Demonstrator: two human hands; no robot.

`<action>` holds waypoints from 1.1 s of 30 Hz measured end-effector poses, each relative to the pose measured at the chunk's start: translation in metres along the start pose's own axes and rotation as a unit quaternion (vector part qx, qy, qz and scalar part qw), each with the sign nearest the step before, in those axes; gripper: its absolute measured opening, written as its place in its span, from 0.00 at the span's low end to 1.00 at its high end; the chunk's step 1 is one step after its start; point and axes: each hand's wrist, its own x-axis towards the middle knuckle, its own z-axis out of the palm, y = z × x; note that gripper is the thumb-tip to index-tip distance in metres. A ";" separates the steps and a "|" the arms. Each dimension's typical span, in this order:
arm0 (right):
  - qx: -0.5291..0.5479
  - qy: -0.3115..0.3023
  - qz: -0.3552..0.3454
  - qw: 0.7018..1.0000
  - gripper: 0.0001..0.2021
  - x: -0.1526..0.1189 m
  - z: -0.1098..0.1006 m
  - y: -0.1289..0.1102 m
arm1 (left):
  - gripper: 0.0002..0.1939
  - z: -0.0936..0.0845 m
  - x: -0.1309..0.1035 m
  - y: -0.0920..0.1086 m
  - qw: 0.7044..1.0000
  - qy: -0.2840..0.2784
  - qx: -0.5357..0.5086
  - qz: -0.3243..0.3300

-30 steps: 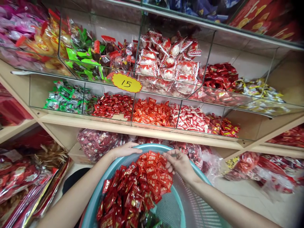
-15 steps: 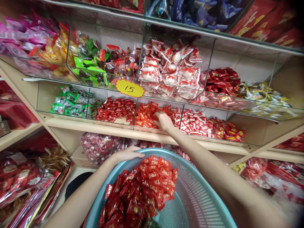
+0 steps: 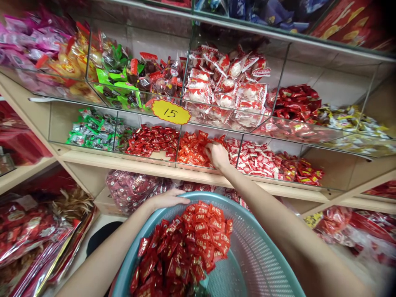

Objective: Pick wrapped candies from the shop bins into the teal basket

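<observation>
My left hand grips the far left rim of a blue-green plastic basket, its fingers lying over the edge. In the basket is a heap of red wrapped candies, darker ones on the left and brighter ones with pale lettering at the top right. My right hand reaches past the basket into a low clear bin, with its fingers curled down onto bright orange-red wrapped candies. My own hand hides the candies under its fingertips.
Clear dividers part this bin from dark red candies on its left and red-and-white candies on its right. Above hangs a yellow price tag reading 15. A wooden shelf edge runs below the bins. Bagged goods lie beneath.
My right hand has curled its fingers further in and stays over the same bin, shifted slightly right in view. The left hand and the basket are almost unmoved.
</observation>
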 end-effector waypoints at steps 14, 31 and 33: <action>0.517 0.015 0.122 0.847 0.11 -0.088 -0.051 -0.015 | 0.21 -0.002 0.005 -0.010 1.000 -0.001 0.015 0.020; 0.541 -0.256 0.188 0.779 0.04 -0.221 -0.014 -0.005 | 0.20 -0.002 0.002 -0.007 0.998 0.005 0.057 0.026; 0.537 -0.256 0.188 0.781 0.04 -0.223 -0.011 -0.004 | 0.20 -0.002 0.002 -0.007 0.997 0.010 0.069 0.030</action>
